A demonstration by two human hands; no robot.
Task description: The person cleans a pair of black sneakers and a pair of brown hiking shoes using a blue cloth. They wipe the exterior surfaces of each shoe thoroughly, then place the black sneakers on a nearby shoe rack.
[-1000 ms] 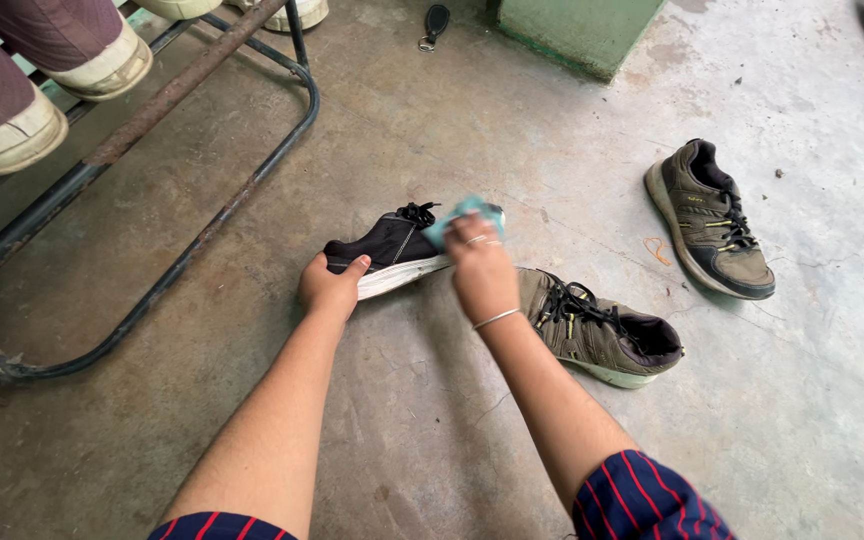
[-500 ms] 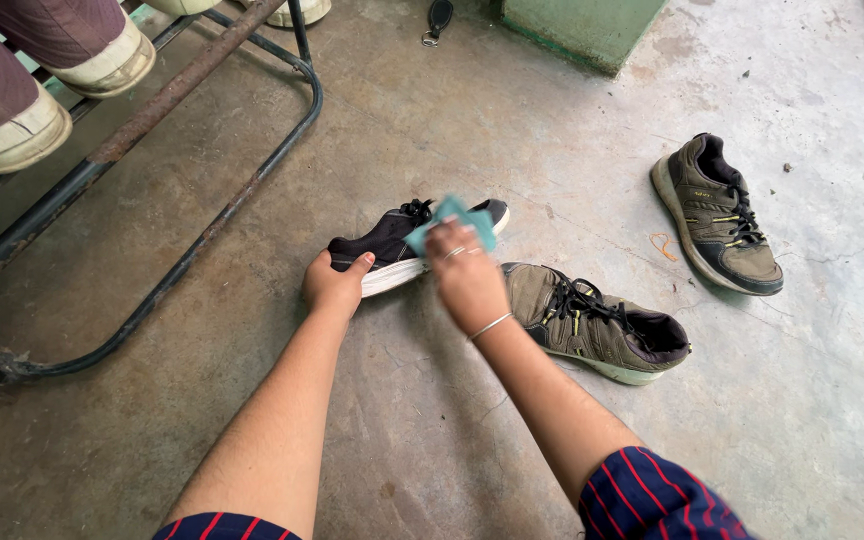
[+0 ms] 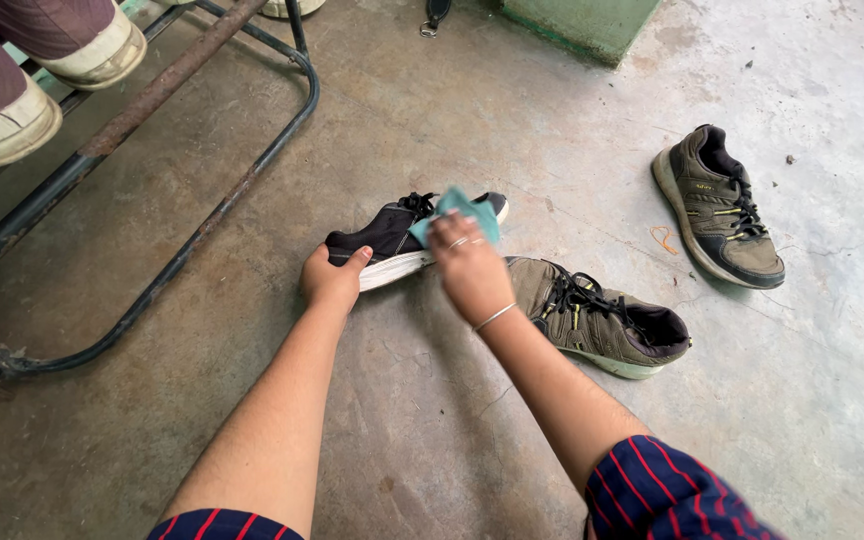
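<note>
Black sneaker [image 3: 382, 238] lies on the concrete floor [image 3: 512, 120], left hand [image 3: 332, 280] clamped on its heel, right hand [image 3: 467, 265] fingers pressing a teal cloth [image 3: 457, 212] against it; olive sneaker [image 3: 597, 315] just beside.

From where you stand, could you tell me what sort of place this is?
Probably a porch or yard: bare concrete floor, a metal frame, olive shoes lying loose. The left hand steadies a black shoe; the right hand presses a teal cloth.

No packages, labels, signs or screens anywhere on the concrete floor [image 3: 512, 130] or around it.
</note>
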